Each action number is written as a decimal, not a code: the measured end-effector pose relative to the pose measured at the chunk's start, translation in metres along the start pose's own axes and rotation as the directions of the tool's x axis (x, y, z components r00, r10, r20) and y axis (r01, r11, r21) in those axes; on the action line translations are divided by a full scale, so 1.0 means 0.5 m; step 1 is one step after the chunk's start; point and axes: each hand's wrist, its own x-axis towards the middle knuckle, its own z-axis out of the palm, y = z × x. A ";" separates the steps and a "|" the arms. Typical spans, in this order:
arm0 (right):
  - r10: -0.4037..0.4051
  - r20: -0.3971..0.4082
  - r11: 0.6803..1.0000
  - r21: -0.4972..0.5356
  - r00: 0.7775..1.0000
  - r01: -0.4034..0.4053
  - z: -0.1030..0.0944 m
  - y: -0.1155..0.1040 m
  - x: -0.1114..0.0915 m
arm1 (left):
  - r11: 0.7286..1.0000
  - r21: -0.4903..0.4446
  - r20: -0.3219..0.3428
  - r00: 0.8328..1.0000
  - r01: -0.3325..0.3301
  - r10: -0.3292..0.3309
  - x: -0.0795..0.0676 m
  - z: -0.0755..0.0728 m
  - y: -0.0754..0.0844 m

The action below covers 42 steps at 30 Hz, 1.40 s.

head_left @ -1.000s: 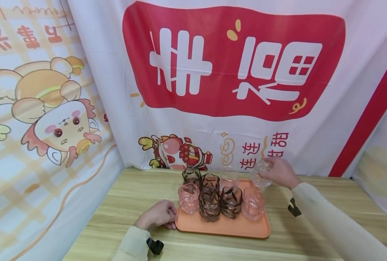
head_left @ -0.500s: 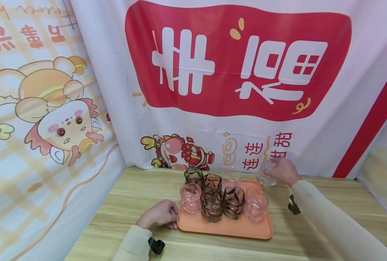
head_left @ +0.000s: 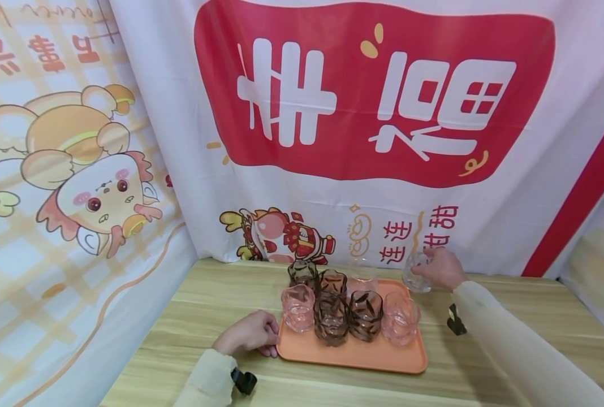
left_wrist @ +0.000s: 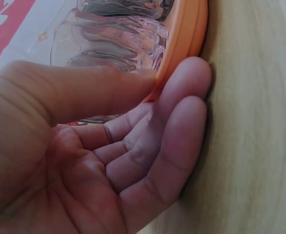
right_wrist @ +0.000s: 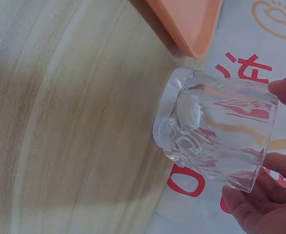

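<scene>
My left hand (head_left: 248, 332) pinches the left edge of an orange tray (head_left: 350, 363); in the left wrist view the thumb lies on the tray's rim and the fingertips (left_wrist: 184, 80) are against its outer side. With my right hand (head_left: 444, 269) I hold a clear drinking glass (right_wrist: 220, 126) by its rim, thumb on one side and fingers on the other. The glass is upright, its thick base right at the wooden table, just beyond the tray's back right corner. Pink glasses (head_left: 298, 316), dark brown glasses (head_left: 366, 319) and a faint clear one (head_left: 364, 280) crowd the tray.
The wooden table (head_left: 180, 333) runs back to a white cloth (head_left: 276, 189) printed with a red panel, hanging close behind the glasses. A second printed cloth (head_left: 7, 237) closes off the left side.
My right hand has carried the clear glass slightly right and down, from over the tray's back right corner to beside it. The left hand has stayed at the tray's edge.
</scene>
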 end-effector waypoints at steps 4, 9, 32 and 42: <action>0.009 0.007 1.000 0.006 1.000 -0.009 -0.001 0.004 0.000 | 1.000 -0.002 0.000 1.000 -0.005 0.005 0.002 0.002 0.001; -0.011 0.018 1.000 0.022 1.000 0.011 -0.002 0.008 -0.001 | 1.000 -0.010 0.000 1.000 -0.008 0.008 0.000 0.002 0.001; -0.373 -0.102 0.914 0.133 0.922 0.384 -0.007 -0.020 -0.156 | 1.000 0.002 0.016 1.000 -0.020 0.020 0.003 -0.002 -0.003; -0.505 -0.082 0.845 0.155 0.859 0.512 0.047 -0.027 -0.212 | 1.000 -0.012 0.023 1.000 -0.011 0.012 0.003 -0.003 -0.005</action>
